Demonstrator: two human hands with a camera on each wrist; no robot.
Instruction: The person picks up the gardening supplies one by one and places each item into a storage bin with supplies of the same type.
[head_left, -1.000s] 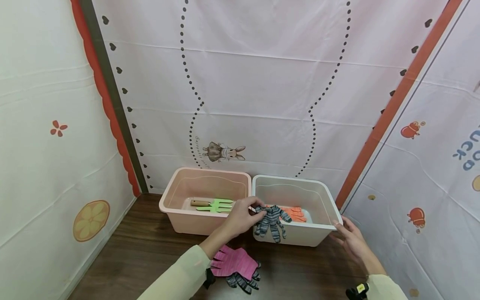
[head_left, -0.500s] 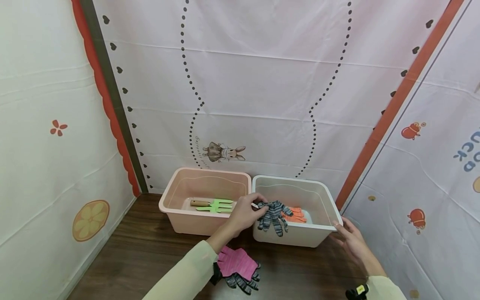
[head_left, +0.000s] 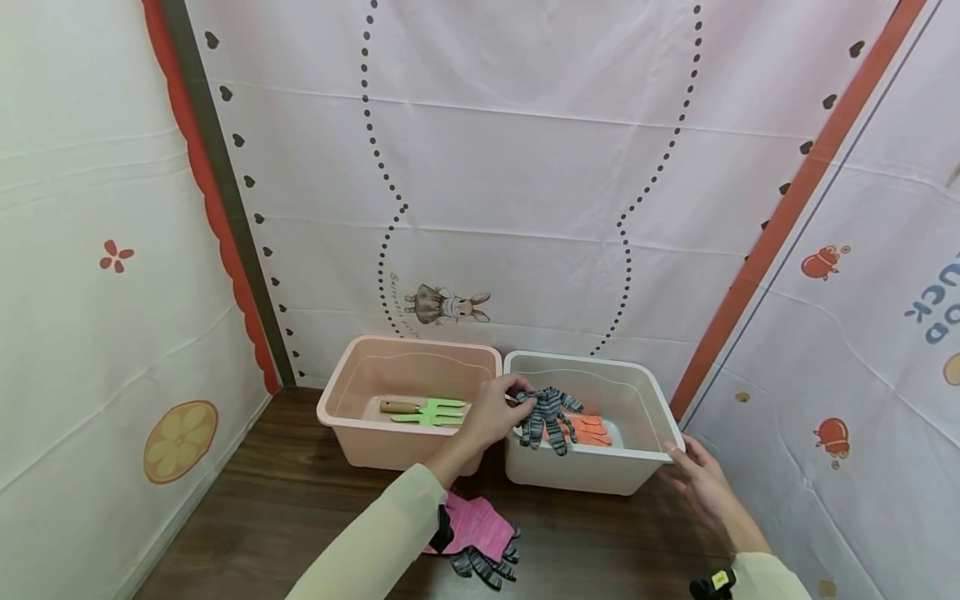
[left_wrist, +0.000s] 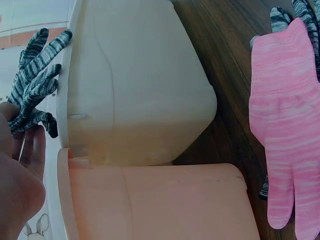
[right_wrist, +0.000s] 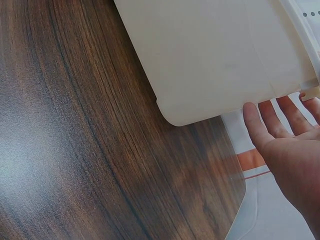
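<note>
In the head view, the left hand point(head_left: 491, 412) pinches a grey striped glove point(head_left: 549, 417) near its cuff; the glove, just right of those fingertips, now hangs over the front rim of the white bin point(head_left: 581, 473), where a second ago it dangled lower before the front wall. That lift likely brings the glove nearer to joining the orange glove point(head_left: 594, 430) inside, though it is not yet let go. Left of this hand, green forks point(head_left: 437, 408) lie in the pink bin point(head_left: 390, 446); nearer the wearer, a pink glove point(head_left: 480, 525) rests on the surface point(head_left: 277, 500). The right hand point(head_left: 705, 487) grips the white bin's near right corner, unchanged, seemingly steadying it. In the left wrist view, the striped glove's fingers point away from the pinching hand. In the right wrist view, the right hand's fingers touch the bin's end.
</note>
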